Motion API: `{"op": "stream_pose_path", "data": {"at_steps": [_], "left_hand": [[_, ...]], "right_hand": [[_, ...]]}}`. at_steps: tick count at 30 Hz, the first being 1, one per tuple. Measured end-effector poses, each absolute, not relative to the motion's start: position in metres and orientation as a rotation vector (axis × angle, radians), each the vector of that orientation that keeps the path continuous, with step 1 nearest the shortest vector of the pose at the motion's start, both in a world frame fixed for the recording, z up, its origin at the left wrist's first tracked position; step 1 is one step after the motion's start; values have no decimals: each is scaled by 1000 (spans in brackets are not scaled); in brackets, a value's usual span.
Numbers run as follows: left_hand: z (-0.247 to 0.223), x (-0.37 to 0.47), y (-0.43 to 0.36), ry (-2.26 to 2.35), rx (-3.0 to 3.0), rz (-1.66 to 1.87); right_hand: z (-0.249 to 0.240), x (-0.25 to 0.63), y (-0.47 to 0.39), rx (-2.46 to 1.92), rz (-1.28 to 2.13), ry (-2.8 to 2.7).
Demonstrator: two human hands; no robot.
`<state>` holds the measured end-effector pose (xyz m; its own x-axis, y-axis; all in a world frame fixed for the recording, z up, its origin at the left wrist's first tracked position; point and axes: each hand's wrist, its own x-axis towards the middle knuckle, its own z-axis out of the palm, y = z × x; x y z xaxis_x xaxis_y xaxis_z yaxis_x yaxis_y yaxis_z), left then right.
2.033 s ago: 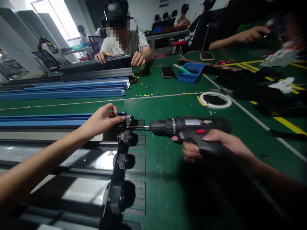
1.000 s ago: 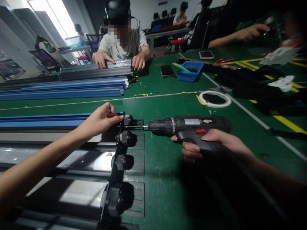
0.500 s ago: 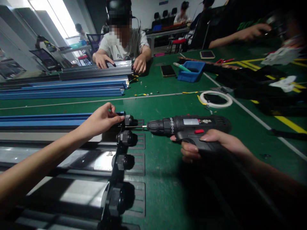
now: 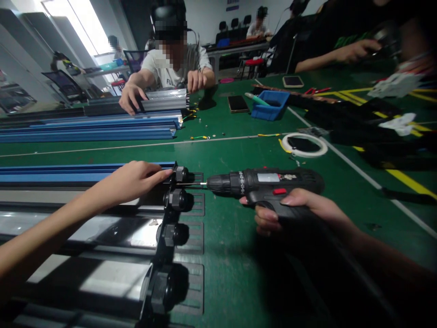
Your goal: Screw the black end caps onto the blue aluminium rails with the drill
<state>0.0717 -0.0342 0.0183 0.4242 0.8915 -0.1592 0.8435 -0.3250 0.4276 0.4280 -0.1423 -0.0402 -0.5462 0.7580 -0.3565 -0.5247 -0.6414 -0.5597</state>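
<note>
My right hand (image 4: 300, 205) is wrapped around the grip of a black cordless drill (image 4: 262, 180), index finger at the trigger. Its long thin bit (image 4: 189, 184) points left and meets the end of a blue-edged metal profile (image 4: 102, 176), just below a black cable gland (image 4: 181, 174). My left hand (image 4: 139, 178) grips that profile's end, thumb against the black end plate (image 4: 173, 175) and fingers curled; the fingertips are partly hidden. Nearer me lie more profiles with black end plates, glands and slotted black tabs (image 4: 195, 241).
Across the green table (image 4: 232, 155), a co-worker handles a grey profile (image 4: 164, 99) behind more blue profiles (image 4: 136, 132). Phones, a blue bin (image 4: 269, 107) and a white tape ring (image 4: 305, 145) lie beyond the drill. Another person's hand (image 4: 362, 50) is at upper right.
My left hand has slid slightly left and lower at the profile's end. The drill stays lined up there. Across the table, the co-worker's hands have shifted on the grey profile.
</note>
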Motion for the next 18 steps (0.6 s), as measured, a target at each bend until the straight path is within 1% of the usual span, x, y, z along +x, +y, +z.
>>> {"op": "stream_pose_path", "data": {"at_steps": [2, 6, 13, 18], "left_hand": [[20, 68, -36, 1458, 2216, 67], [13, 64, -43, 1413, 2282, 142], [7, 64, -47, 1395, 2400, 64], [9, 67, -47, 1362, 2403, 55]], "right_hand": [[-39, 426, -143, -792, 2176, -527], [-37, 424, -144, -862, 2119, -597], [-40, 429, -142, -749, 2198, -596], [-39, 428, -142, -767, 2188, -613]]}}
